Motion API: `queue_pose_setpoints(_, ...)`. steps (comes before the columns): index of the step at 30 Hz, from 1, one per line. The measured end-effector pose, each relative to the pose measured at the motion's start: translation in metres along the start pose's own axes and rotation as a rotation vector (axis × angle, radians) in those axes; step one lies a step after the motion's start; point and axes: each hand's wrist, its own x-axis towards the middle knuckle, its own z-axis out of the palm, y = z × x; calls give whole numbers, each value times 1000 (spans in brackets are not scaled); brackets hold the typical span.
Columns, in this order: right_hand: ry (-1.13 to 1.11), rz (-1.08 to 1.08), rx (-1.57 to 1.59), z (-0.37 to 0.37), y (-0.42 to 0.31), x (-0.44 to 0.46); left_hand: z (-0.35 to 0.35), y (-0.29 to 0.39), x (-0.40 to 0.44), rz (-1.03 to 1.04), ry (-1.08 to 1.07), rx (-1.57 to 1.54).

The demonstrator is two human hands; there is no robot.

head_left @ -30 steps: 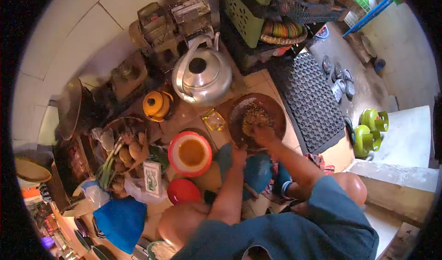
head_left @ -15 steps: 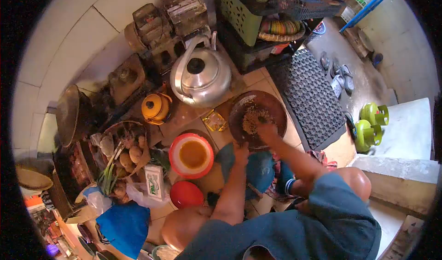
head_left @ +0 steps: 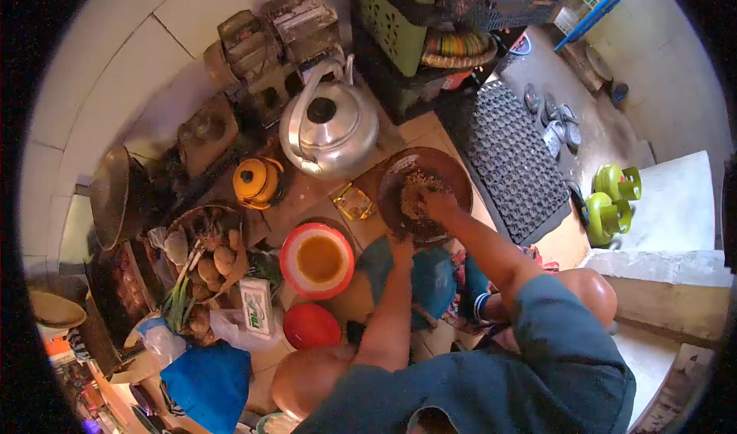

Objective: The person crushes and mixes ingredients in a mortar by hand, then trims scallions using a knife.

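Observation:
A wide, dark mortar bowl (head_left: 453,226) rests on the tiled floor in front of me, with coarse, light brown crumbs (head_left: 415,193) in its middle. Inside it, my right hand (head_left: 439,205) is closed and pressed down at the crumbs; whatever its fingers wrap round is hidden beneath them. At the near edge of the bowl, my left hand (head_left: 401,246) grips the rim. Left of the bowl lies a small yellow packet (head_left: 355,202). A red-rimmed basin (head_left: 287,259) with brownish liquid stands left of my left forearm.
A large silver kettle (head_left: 330,130) and a small orange pot (head_left: 258,182) stand beyond the basin. Potatoes and green onions (head_left: 181,296) lie at left, near a white package (head_left: 257,307) and a red bowl (head_left: 312,327). At right are a black mat (head_left: 518,165) and green gas cylinders (head_left: 606,213).
My right hand has shifted slightly within the mortar bowl, and the dark piece by its fingers no longer shows. My left hand stays at the rim. The whole view has moved a little.

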Motion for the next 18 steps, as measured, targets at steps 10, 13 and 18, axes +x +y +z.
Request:
queue_pose_setpoints(10, -197, 55, 224, -44, -10, -5, -51, -75, 57, 333, -125, 375)
queue_pose_setpoints(13, -45, -235, 327, -59, 26, 58, -22, -39, 37, 208, -79, 144)
queue_pose_setpoints(18, 445, -134, -1, -3, -18, 17, -8, -13, 21, 25, 31, 93)
